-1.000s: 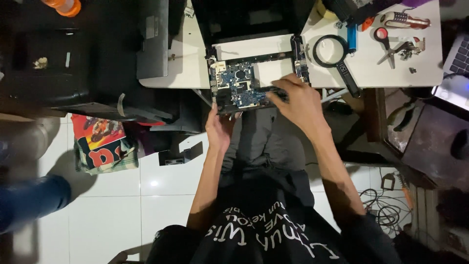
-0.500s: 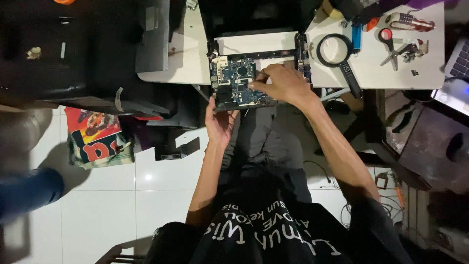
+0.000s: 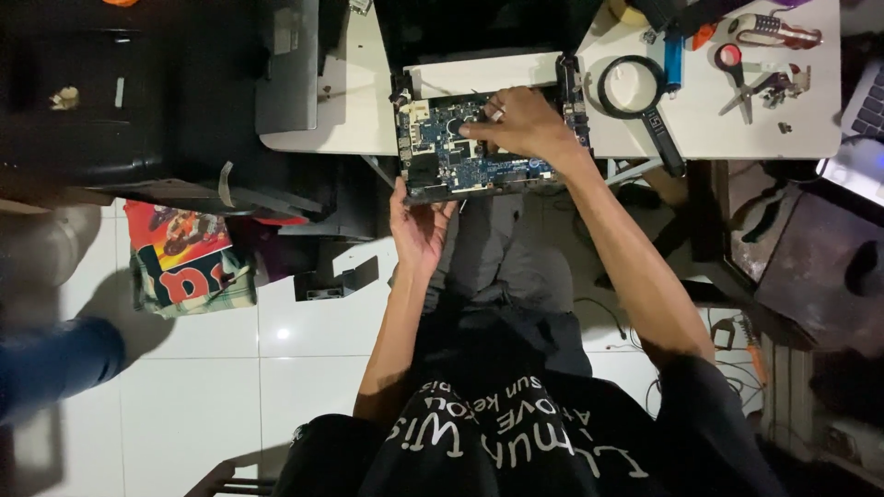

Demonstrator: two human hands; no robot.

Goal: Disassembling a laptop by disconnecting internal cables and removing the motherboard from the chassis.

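Head view: white workbench (image 3: 350, 129) over white floor tiles, tools lying at far right, among them a magnifying glass (image 3: 635, 92), scissors (image 3: 737, 74) and a blue lighter-shaped item (image 3: 673, 57). A blue circuit board (image 3: 460, 156) is overhanging the bench's near edge. Left hand (image 3: 416, 225) is supporting it from below, fingers curled up at its near-left corner. Right hand (image 3: 520, 124) is lying on top, fingertips pinching toward a small part mid-board; whether anything is gripped, cannot tell. Likely inspecting or seating a component; next calls for fine, steady fingertip work. Board is densely populated, with connectors on its left side.
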